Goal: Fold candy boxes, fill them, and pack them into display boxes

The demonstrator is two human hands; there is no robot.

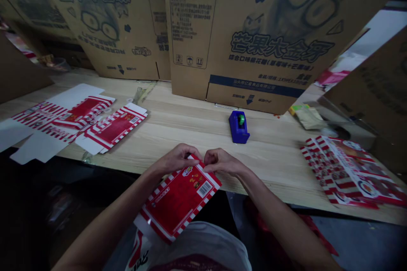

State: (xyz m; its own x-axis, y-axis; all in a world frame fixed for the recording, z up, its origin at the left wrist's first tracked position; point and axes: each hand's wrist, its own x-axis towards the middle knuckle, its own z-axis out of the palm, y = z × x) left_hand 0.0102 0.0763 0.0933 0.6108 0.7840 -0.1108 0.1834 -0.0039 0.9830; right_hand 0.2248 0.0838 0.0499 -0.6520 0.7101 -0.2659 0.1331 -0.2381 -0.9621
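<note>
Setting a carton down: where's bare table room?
Bare wood of the table lies between the blue tape dispenser and the red-striped box blanks stacked right, and between the dispenser and the flat blanks left. Crowded: the left end, and front centre at the hands holding a blank.

**White top, bare forearms**

The person wears a loose white top [203,241], its pale fabric falling in soft folds, with a dark maroon print [190,264] cut off by the lower edge of the view (too little of it shows to read any design). Both the left forearm [117,216] and the right forearm [280,220] are bare, as are the slender left hand [176,159] and right hand [221,161]. A white piece with red lettering [137,253] lies just beside the top, and red fabric [259,216] shows below the right forearm; whether either is worn, the view does not settle.
</note>
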